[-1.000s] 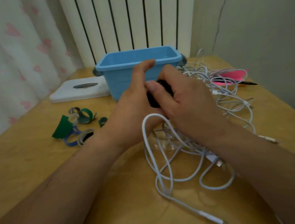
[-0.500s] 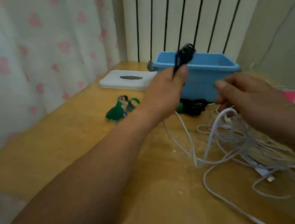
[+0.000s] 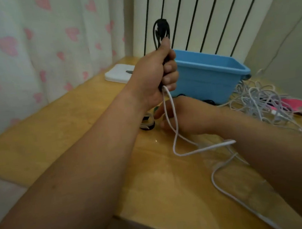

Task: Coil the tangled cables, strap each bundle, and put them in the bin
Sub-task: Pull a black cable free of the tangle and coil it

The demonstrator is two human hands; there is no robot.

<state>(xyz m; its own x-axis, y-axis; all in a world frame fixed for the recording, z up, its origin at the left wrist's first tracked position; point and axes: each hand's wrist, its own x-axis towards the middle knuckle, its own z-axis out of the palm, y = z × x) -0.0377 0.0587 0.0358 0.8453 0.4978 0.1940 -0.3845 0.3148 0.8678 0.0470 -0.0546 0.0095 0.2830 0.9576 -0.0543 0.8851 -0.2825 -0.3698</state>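
My left hand is raised in front of the blue bin and grips a folded black cable that sticks up out of the fist. A white cable hangs from the same fist, crosses my right hand and trails over the table. My right hand lies low on the table below it, fingers stretched left toward the straps, which my left forearm mostly hides. It holds nothing that I can see. A tangle of white cables lies right of the bin.
A white flat lid lies at the back left by the curtain. A pink object lies under the white tangle at the right. More black cable lies on the wooden table at the bin's foot. A radiator stands behind the bin.
My left hand has lifted the black cable higher, a white cable now hanging from it. My right hand has dropped to the table and reached left toward the straps. The view swung left.
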